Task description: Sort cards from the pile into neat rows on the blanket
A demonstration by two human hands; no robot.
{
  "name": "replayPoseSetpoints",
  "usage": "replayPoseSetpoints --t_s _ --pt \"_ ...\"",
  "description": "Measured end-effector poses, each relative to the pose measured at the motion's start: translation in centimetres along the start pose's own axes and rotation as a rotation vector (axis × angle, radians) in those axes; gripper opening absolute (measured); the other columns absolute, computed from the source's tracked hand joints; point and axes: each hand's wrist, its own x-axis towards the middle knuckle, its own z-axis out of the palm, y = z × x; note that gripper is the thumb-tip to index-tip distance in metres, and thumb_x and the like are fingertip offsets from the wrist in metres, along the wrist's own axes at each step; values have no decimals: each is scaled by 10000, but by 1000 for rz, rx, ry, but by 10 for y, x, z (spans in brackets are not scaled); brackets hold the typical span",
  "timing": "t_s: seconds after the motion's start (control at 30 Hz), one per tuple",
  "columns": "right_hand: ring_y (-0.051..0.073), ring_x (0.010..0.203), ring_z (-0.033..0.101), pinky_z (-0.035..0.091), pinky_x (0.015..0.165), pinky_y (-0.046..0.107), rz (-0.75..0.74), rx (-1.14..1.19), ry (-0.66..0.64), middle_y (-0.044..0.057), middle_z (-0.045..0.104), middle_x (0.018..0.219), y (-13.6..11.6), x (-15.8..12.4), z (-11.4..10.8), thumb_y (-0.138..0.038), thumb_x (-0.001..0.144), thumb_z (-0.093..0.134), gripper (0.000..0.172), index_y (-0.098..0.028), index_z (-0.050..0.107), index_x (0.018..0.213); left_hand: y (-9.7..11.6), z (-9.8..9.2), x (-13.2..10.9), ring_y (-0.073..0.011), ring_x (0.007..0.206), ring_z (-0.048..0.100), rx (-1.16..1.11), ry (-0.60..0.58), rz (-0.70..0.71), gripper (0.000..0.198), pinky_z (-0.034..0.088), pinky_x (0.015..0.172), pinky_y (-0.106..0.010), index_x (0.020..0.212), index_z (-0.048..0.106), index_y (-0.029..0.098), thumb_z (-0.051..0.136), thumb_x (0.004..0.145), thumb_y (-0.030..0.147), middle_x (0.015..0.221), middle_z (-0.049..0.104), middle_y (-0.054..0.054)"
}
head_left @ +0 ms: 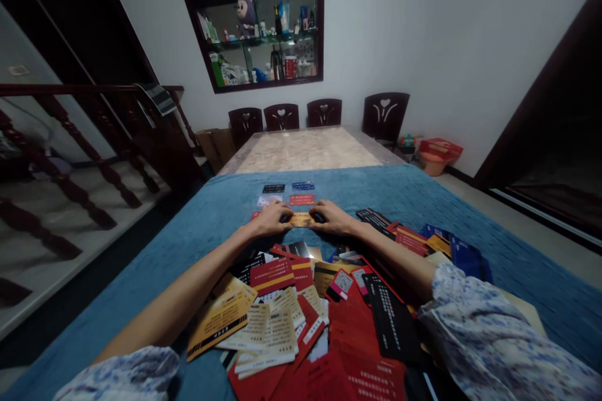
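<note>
A gold card (301,220) lies on the blue cloth (197,250) between my two hands. My left hand (273,219) closes on its left end, and my right hand (333,218) closes on its right end, with fingers curled. Just beyond are a red card (301,199) and a white card (269,200), the latter close to my left fingers. Farther back lie a black card (273,188) and a blue card (303,186). Part of another red card (255,215) shows beside my left hand, mostly covered by it.
A large heap of mixed cards (273,326) spreads between my forearms. More cards, red (411,240) and blue (470,260) among them, lie beyond my right forearm. Past the cloth, the bare tabletop (310,150) reaches toward several chairs (324,113). Railings (61,169) stand left.
</note>
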Motion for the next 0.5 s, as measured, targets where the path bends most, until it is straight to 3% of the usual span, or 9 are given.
replayPoseSetpoints --t_s 0.27,0.5 --pt "243 958 574 430 892 338 50 -19 22 138 623 1023 -1 0 2 -332 822 634 284 -129 702 1008 4 4 2 -283 1191 501 72 -13 -48 318 396 1036 -460 1067 713 205 642 771 298 1199 652 -83" --pt "224 930 581 441 881 325 74 -41 20 114 622 1018 1 3 2 -338 807 665 303 -140 703 1034 14 10 2 -312 1195 485 132 12 -123 322 427 960 -471 1073 694 204 614 763 241 1201 641 -108"
